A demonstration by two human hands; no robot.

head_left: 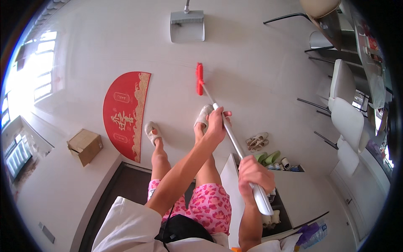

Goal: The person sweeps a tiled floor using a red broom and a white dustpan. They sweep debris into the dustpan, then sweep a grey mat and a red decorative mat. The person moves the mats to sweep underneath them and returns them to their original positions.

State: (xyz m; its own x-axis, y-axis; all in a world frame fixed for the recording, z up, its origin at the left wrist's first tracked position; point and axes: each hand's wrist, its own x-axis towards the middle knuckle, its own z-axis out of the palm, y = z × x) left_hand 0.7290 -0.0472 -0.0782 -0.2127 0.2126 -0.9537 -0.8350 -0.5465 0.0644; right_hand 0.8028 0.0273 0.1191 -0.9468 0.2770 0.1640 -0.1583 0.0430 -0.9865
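Note:
A long-handled broom [233, 140] with a white and silver pole slants across in front of me. Its red head [200, 79] is at the floor, ahead of my feet. My left hand [216, 125] is closed round the pole partway down. Higher up, near the thick white end of the handle, my right hand [255, 175] grips it too. Beyond the broom head a grey dustpan [187, 31] with a toothed edge stands on the floor, its upright handle cut off by the top of the view.
A red half-round doormat [122, 110] lies to the left of my feet, and a cardboard box [85, 146] sits farther left. Sandals [257, 142] and green slippers [268, 157] are by a white shoe cabinet [294, 189] at right. White chairs [347, 119] line a table [369, 63] on the right.

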